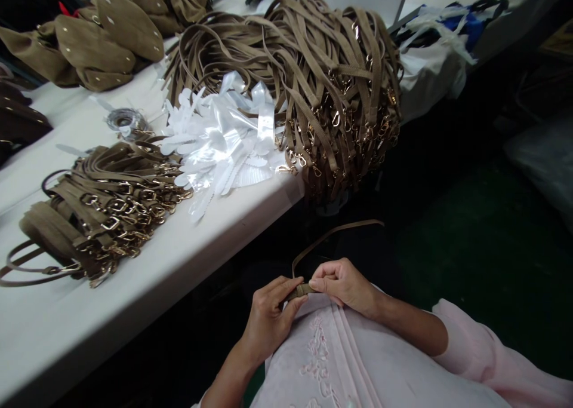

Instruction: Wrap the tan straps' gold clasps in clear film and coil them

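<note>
Near the folded straps [102,211] lying stacked on the worktop [201,247], the left hand [268,318] and right hand [344,284] are pinching a brown strap [301,291] over the lap, fingers [323,275] clamped on its doubled end, seemingly keeping the fold tight.

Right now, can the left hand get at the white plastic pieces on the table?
Probably yes: the plastic pieces lie near the table edge with nothing in between, but the left hand is pinching a strap with the right hand.

One big strap heap [340,85], one smaller heap [102,211] (two altogether), one loose strap [302,290], one plastic-sleeve pile [224,139].
</note>
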### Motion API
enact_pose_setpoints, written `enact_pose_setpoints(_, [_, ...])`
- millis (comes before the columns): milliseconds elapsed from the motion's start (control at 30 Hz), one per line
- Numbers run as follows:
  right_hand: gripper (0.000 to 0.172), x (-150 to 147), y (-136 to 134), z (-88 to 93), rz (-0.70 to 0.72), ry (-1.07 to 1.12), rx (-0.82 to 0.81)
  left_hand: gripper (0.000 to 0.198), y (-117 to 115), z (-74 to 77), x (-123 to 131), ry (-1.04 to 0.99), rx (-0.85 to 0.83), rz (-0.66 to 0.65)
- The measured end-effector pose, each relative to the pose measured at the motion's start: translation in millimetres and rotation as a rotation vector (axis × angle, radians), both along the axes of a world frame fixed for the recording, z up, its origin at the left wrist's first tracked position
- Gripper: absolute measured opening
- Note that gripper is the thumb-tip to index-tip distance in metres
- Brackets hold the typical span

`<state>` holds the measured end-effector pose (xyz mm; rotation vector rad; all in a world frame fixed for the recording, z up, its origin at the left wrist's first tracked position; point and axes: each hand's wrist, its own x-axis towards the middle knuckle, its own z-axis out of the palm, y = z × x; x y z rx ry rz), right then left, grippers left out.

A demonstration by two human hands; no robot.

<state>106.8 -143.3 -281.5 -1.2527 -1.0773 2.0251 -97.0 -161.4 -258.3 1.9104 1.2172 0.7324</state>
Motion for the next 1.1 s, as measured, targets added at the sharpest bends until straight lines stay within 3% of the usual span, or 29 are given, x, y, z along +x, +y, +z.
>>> enact_pose_setpoints(167, [0.031,0,-3,5.5,0.081,-0.028,0.064,0.023,-7,-5.5,1,-0.009,-0.152,-0.05])
enact_pose_setpoints(300, [0.025,-1,-6,7.3,0.118,-0.124,0.097,0.021,-17,-14.3,-1,-0.097,-0.217,0.038])
enact_pose_setpoints(533, [0.025,-3,-9,-0.3,0.133,-0.176,0.081,0.026,-31,-26.2,-6,-0.079,-0.059,0.151])
enact_pose_setpoints(667, [0.024,-4,-11,-2.4,0.137,-0.195,0.155,0.026,-32,-24.9,-6,-0.064,0.004,0.121])
enact_pose_setpoints(867, [0.023,-6,-14,-10.2,0.165,-0.2,0.201,0.023,-27,-22.4,-5,-0.072,-0.014,0.028])
enact_pose_setpoints(1100, [0.02,-9,-7,-16.9,0.17,-0.19,0.213,0.015,-20,-24.0,4,-0.045,-0.067,0.039])
